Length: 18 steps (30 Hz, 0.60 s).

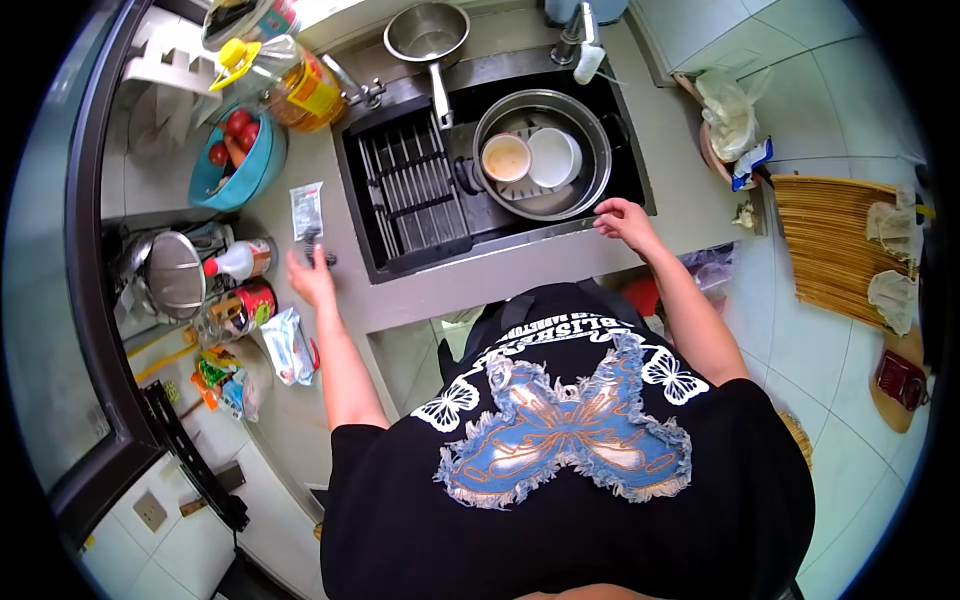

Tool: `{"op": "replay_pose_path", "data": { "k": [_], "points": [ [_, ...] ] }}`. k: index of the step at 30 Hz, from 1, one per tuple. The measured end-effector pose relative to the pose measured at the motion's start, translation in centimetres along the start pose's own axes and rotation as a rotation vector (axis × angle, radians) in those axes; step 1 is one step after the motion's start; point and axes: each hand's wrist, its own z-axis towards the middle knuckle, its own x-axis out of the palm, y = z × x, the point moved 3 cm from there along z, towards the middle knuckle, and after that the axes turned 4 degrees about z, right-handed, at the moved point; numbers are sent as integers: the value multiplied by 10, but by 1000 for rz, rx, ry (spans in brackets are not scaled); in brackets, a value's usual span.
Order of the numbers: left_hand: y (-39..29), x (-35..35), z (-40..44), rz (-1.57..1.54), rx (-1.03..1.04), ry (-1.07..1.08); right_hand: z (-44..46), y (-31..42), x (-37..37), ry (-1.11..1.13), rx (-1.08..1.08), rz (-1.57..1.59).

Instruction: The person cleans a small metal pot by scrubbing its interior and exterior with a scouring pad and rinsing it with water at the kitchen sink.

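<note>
My left hand (312,279) is open over the counter left of the sink, its fingers apart. Just beyond its fingertips lie a small dark object (311,240), whose kind I cannot make out, and a flat clear packet (307,208). At the sink's front right edge hovers my right hand (625,222), fingers loosely bent and apart, holding nothing visible. Nearest to it is a large metal pot (545,207) standing in the black sink (640,190). Inside the pot are a white bowl (555,158) and a smaller cup with orange-tinted contents (506,158).
A drying rack (412,185) spans the sink's left part. Behind it sits a saucepan (427,35). To the left stand an oil bottle (300,90), a blue bowl (265,165) of red vegetables, a white bottle (240,260) and a wipes pack (288,347). The faucet (580,45) rises behind.
</note>
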Motion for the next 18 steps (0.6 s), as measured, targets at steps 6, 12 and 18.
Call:
{"op": "replay_pose_path", "data": {
  "k": [6, 12, 18],
  "points": [
    [-146, -21, -13, -660, -60, 407, 85, 74, -38, -101, -230, 153],
    [-332, 8, -95, -1132, -408, 1236, 224, 211, -92, -615, -668, -322],
    [-463, 61, -106, -1454, -819, 1419, 308, 260, -86, -439, -760, -608]
  ]
}}
